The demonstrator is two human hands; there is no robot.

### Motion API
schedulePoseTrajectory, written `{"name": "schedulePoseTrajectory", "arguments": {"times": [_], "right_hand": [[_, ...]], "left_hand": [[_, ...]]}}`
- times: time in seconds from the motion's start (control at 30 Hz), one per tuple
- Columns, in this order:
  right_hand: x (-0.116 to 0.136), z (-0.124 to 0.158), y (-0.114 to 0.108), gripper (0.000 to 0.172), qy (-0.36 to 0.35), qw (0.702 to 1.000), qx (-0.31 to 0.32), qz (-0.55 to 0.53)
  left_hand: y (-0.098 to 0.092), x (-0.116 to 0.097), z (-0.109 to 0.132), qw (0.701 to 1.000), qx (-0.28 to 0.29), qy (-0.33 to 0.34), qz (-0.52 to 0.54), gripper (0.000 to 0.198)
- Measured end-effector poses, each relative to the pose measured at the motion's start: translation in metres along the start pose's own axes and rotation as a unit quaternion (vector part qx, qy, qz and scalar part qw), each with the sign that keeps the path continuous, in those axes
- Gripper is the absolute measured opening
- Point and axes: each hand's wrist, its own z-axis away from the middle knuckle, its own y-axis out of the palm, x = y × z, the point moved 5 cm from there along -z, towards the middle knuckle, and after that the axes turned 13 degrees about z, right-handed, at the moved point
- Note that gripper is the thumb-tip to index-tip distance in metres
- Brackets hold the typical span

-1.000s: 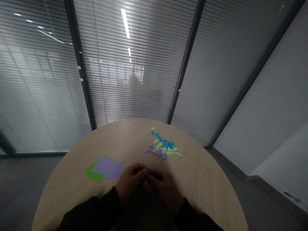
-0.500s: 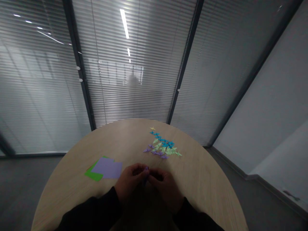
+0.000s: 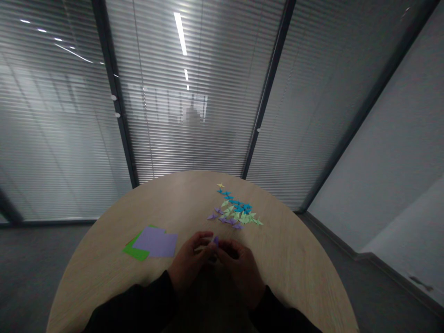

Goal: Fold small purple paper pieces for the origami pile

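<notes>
My left hand [image 3: 190, 261] and my right hand [image 3: 239, 268] meet over the near part of a round wooden table [image 3: 301, 263]. Both pinch a small folded purple paper piece [image 3: 215, 240] between their fingertips; most of it is hidden by the fingers. Dark sleeves cover both forearms. Beyond the hands lies a cluster of small folded paper shapes [image 3: 236, 210] in blue, pale green and purple, with one yellow piece at its far end.
Flat purple paper sheets [image 3: 156, 242] lie on a green sheet [image 3: 134, 252] to the left of my hands. Glass partitions with closed blinds stand behind the table. A grey wall runs along the right.
My fingertips have lifted slightly and the purple piece shows a little more between them. The hands stay in the same place.
</notes>
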Motion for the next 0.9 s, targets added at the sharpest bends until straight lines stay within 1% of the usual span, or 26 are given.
{"name": "schedulePoseTrajectory", "arguments": {"times": [0.07,0.17,0.27,0.37,0.47,0.67,0.9], "right_hand": [[-0.003,-0.001,-0.005,0.031,0.009,1.0,-0.028,-0.005],[-0.007,-0.003,-0.007,0.03,0.023,0.999,-0.042,-0.01],[-0.008,-0.003,-0.004,0.03,0.028,0.999,-0.024,-0.022],[-0.005,-0.002,-0.002,0.028,0.016,0.999,0.014,-0.032],[-0.004,-0.002,-0.003,0.027,0.016,0.999,0.019,-0.022],[-0.007,-0.002,-0.007,0.029,0.043,0.999,-0.023,-0.012],[-0.014,-0.004,-0.006,0.027,0.038,0.998,-0.036,-0.03]], "left_hand": [[0.002,0.002,-0.001,1.0,0.015,-0.015,0.007,0.053],[0.001,0.004,-0.002,1.0,0.014,-0.01,-0.006,0.041],[-0.001,0.007,-0.003,1.0,0.008,-0.015,0.001,0.035],[-0.001,0.008,-0.001,0.999,0.011,-0.037,0.0,0.035],[0.0,0.007,0.001,0.998,0.019,-0.049,-0.027,0.033],[0.004,0.003,0.0,0.993,0.044,-0.016,-0.105,0.033],[0.01,0.001,0.004,0.992,0.057,-0.01,-0.111,0.033]]}}
